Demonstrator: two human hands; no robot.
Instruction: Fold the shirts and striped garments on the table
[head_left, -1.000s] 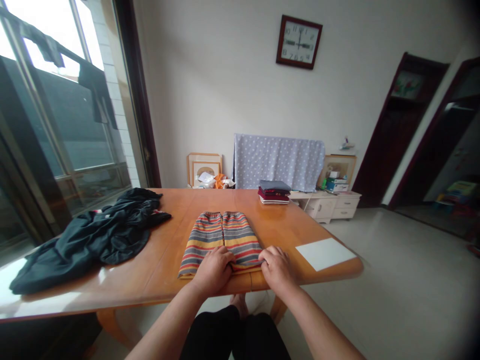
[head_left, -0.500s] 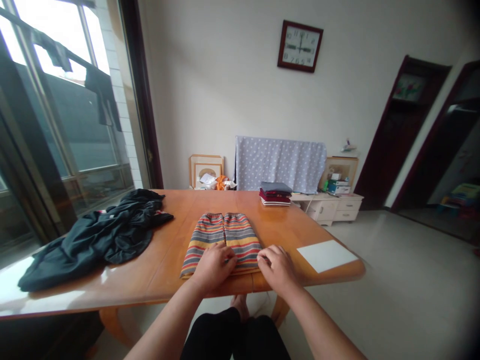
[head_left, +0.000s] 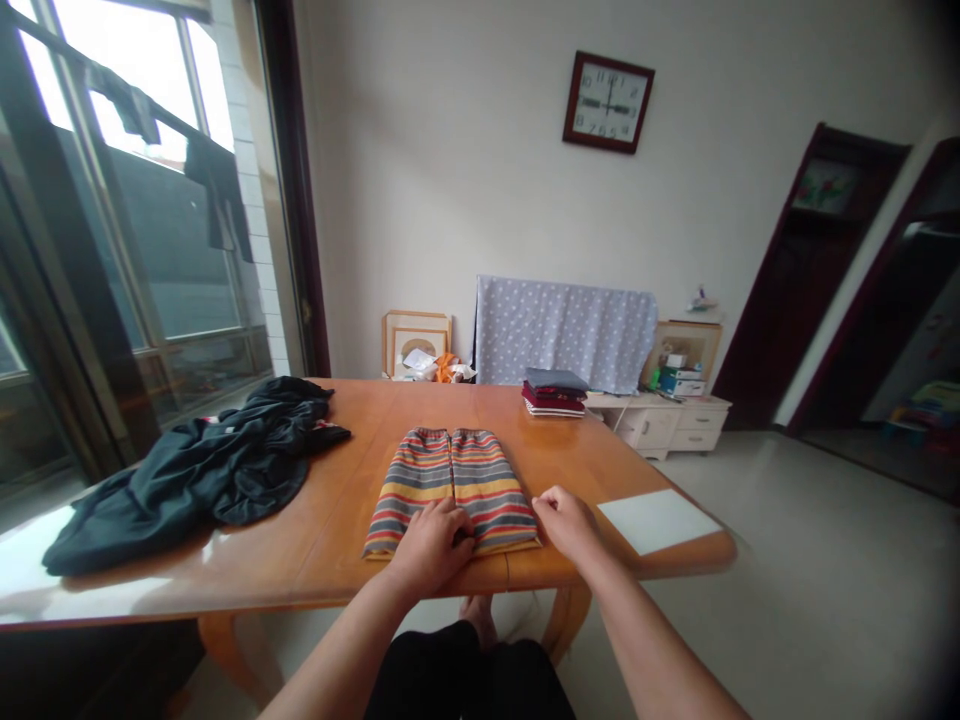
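- Pressing palm-down on the near part of the folded striped garment (head_left: 450, 490), the left hand (head_left: 431, 545) has its fingers slightly bent, with no pinch or clench showing.
- Right hand (head_left: 566, 522) lies open and released, fingertips at the garment's right edge.
- Garment sits mid-table, just inside the near edge of the wooden table (head_left: 322, 560).
- Right of that hand, a white sheet (head_left: 658, 521) lies near the table's right edge, with no readable writing.
- Left, well apart, a crumpled black garment (head_left: 202, 480) nears the left edge.
- Far edge: a stack of folded clothes (head_left: 553, 392).
- Beyond, a wall clock (head_left: 608, 102) shows readable numerals.
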